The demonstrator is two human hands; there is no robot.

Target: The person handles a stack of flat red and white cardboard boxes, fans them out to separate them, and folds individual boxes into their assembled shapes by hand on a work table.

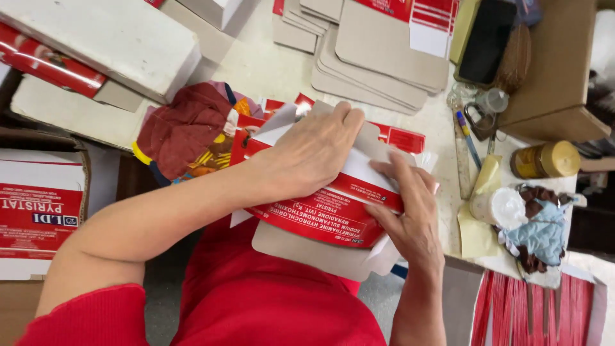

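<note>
Pressing flat with fingers together, the left hand (pixel 314 154) pins the red-and-white carton blank (pixel 327 214) while the right hand (pixel 410 214) pinches its edge, just beside the left. Probably there's a white leaflet (pixel 359 168) under the left palm; a slip there would crease it.

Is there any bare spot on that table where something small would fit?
One bare patch of table lies between the white box and the stack of flat cartons. The right edge is crowded: gold-lidded jar, white cup, rag. Near the person, both hands, left hand and right hand, cover the red carton.
</note>
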